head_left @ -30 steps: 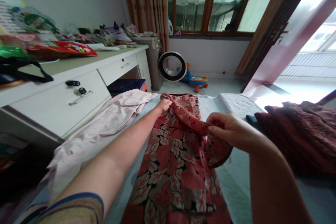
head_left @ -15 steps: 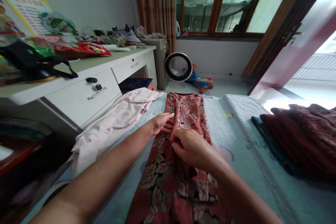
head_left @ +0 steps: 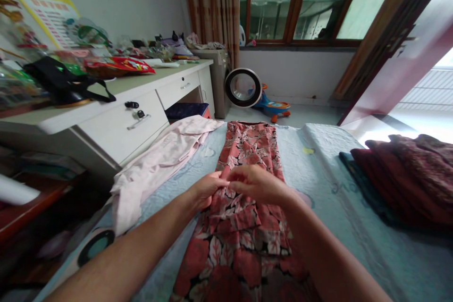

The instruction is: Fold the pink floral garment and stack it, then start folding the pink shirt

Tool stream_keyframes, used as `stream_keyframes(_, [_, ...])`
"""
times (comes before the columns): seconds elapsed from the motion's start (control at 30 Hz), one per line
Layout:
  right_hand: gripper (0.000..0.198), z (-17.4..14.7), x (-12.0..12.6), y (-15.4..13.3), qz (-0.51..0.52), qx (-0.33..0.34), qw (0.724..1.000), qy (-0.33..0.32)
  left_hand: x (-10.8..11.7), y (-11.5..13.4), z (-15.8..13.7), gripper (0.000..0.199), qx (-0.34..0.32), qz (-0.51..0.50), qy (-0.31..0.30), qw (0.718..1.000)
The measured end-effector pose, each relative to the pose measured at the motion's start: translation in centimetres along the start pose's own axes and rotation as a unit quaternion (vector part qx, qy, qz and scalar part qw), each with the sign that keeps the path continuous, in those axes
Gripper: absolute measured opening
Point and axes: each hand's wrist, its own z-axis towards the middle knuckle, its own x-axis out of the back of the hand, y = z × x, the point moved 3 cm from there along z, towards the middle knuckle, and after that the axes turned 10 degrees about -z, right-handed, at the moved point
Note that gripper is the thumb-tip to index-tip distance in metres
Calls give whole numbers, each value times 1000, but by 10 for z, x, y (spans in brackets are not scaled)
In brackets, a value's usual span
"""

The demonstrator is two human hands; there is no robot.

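A long red garment (head_left: 244, 259) with a grey and black leaf print lies lengthwise on the light blue bed cover (head_left: 322, 226). Its narrow far end reaches the bed's far edge. My left hand (head_left: 208, 189) is closed on the garment's left side, fingers partly hidden by the cloth. Just right of it, my right hand (head_left: 256, 185) arches over the fabric, thumb and fingers pinched together at a fold. The fingertips of both hands almost meet. Below them the cloth is bunched in creases.
A pale pink garment (head_left: 159, 151) lies along the bed's left side. Folded dark red and teal clothes (head_left: 403, 179) are stacked at the right. A white desk (head_left: 123, 127) with clutter stands left, and a washing machine with an open round door (head_left: 244, 87) is beyond.
Both hands have drawn back toward me along the garment, and the left hand has closed on the cloth. The fabric beneath them is more gathered.
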Motion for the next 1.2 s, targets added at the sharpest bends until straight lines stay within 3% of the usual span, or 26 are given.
stream_keyframes(0.1, [15, -1, 22, 49, -69, -128, 986, 79, -4, -4, -22, 49, 33, -10, -8, 999])
stream_keyframes(0.2, [18, -6, 30, 93, -229, -218, 945, 82, -4, -8, -40, 60, 16, 21, -8, 1000])
stream_keyframes(0.3, [26, -10, 22, 118, -313, -195, 929, 41, 2, -13, -47, 79, -32, 81, -8, 996])
stream_keyframes(0.47, [35, -7, 7, 131, -325, -159, 931, 46, 11, -19, -45, 98, -85, 156, 3, 984])
stream_keyframes(0.57, [23, -3, 6, 132, -298, -151, 938, 92, 10, -19, -46, 89, -109, 149, 5, 983])
stream_keyframes(0.67, [15, -1, 8, 134, -272, -158, 938, 147, 8, -17, -51, 64, -111, 124, 7, 986])
stream_keyframes(0.77, [18, -1, 9, 137, -262, -166, 936, 164, 11, -16, -57, 37, -104, 196, 46, 974])
stream_keyframes(0.83, [19, -2, 7, 140, -264, -167, 937, 156, 12, -12, -64, 30, -143, 334, 97, 927])
stream_keyframes(0.9, [18, -2, 4, 143, -270, -155, 939, 142, 5, -8, -74, 27, -231, 478, 151, 834])
stream_keyframes(0.97, [18, -2, 1, 145, -275, -133, 943, 131, -8, -10, -83, 25, -306, 572, 145, 747])
stream_keyframes(1.1, [32, -2, -4, 145, -287, -112, 943, 129, -39, -31, -89, 25, -308, 670, -12, 676])
stream_keyframes(1.2, [33, -2, -7, 142, -295, -104, 940, 138, -49, -43, -85, 30, -281, 727, -28, 626])
